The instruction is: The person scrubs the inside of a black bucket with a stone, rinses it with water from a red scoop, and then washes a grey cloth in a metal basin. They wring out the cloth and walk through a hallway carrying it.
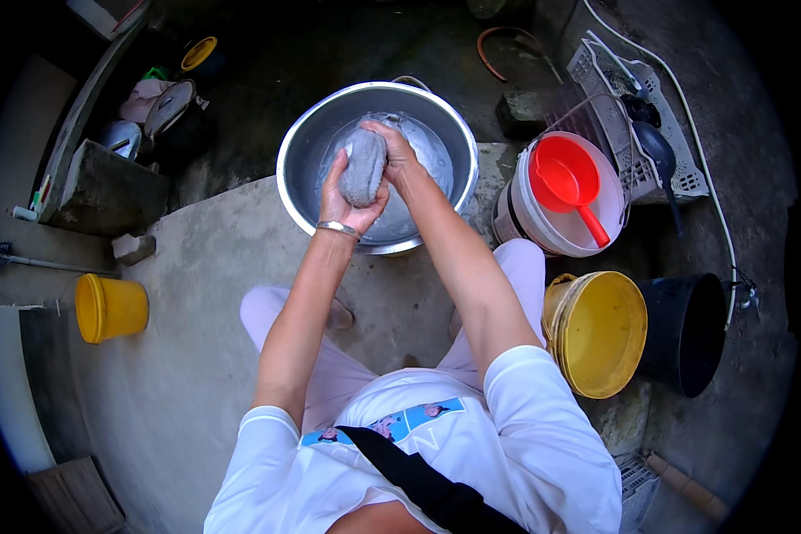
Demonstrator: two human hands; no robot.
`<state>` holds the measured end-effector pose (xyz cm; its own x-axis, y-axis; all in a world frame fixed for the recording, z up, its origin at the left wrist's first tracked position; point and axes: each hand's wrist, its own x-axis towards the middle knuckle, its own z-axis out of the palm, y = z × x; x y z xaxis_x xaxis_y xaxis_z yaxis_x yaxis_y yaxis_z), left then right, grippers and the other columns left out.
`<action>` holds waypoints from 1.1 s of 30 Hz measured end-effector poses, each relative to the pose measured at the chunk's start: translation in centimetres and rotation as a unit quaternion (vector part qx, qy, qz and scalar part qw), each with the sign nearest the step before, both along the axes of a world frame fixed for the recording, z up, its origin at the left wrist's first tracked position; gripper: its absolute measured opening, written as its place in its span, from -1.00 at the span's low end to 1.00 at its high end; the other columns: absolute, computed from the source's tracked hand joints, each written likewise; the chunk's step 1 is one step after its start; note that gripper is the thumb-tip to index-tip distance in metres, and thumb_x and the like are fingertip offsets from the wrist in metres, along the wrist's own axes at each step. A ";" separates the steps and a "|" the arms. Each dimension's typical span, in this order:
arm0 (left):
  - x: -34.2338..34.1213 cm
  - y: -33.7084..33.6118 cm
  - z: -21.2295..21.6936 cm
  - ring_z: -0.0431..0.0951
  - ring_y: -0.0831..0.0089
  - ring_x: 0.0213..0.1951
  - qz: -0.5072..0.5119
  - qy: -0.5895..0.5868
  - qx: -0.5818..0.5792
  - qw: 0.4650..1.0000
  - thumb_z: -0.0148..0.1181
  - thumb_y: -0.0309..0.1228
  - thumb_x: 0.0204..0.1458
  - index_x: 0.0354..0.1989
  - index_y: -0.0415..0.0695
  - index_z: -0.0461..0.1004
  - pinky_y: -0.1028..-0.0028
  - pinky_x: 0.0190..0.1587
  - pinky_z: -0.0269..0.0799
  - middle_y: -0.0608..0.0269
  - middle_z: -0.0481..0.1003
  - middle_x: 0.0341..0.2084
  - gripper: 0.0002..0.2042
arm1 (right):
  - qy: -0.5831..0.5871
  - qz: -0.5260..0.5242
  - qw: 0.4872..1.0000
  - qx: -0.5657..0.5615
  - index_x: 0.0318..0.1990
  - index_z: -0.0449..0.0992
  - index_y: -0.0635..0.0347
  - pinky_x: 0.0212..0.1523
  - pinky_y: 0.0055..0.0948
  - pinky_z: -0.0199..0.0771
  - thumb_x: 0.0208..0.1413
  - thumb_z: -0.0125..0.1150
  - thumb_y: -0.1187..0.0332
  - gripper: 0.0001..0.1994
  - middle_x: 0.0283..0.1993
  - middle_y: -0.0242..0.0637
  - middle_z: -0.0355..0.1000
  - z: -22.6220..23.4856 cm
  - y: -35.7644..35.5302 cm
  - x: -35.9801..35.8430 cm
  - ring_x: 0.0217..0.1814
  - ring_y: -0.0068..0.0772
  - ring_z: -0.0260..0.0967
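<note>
A grey, fuzzy, bunched-up cloth (363,169) is held between my two hands, above a wide metal basin (291,173). My left hand (351,209) cups it from below and from the left, its fingers wrapped round the lower part. Around the upper right side of the cloth my right hand (395,149) is closed. Cloudy water (432,151) lies in the basin under the hands. Something pale shows in the water behind my right hand, too unclear to name.
To the right stand a white bucket (556,242) with a red dipper (565,173), a yellow bucket (601,334) and a black bucket (685,334). A plastic crate (690,178) is behind them. At the left are a small yellow bucket (111,308) and a concrete block (107,191).
</note>
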<state>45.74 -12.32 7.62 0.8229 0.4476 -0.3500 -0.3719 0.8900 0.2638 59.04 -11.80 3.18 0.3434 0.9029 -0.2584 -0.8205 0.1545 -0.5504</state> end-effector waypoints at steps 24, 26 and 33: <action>0.7 1.3 0.2 0.40 0.25 -0.11 -0.082 -0.089 -0.033 0.992 -0.01 -0.29 -0.01 -0.15 -0.31 0.26 0.38 -0.13 0.44 0.00 0.35 -0.19 -0.66 | -0.110 0.009 0.989 -0.098 0.21 0.03 0.13 0.08 0.05 0.21 0.02 -0.09 -0.23 -0.25 0.18 0.11 0.04 2.5 -1.3 3.0 0.18 0.14 0.08; 1.6 -0.4 1.2 0.39 0.22 -0.09 -0.049 -0.146 -0.137 0.978 -0.01 -0.31 -0.03 -0.15 -0.30 0.28 0.32 -0.08 0.43 -0.01 0.35 -0.17 -0.66 | -0.043 0.002 0.999 -0.015 0.23 0.00 0.07 0.02 0.04 0.28 0.04 -0.22 -0.27 -0.26 0.11 0.13 0.12 -0.3 -0.7 2.2 0.14 0.20 0.13; 1.3 -1.9 0.5 0.48 0.27 -0.19 0.048 -0.223 -0.185 0.956 0.03 -0.43 -0.09 -0.05 -0.33 0.24 0.39 -0.12 0.49 0.07 0.40 -0.24 -0.60 | 0.069 -0.064 0.985 0.145 0.03 0.27 0.10 -0.29 -0.19 0.53 0.07 0.03 0.20 -0.62 -0.38 -0.20 0.34 2.7 -0.2 -0.8 -0.35 -0.26 0.41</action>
<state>47.06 -14.27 8.14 0.8881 0.4431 -0.1220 -0.4594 0.8474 -0.2662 58.26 -11.97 5.86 0.4391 0.8971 -0.0491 -0.8481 0.3958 -0.3521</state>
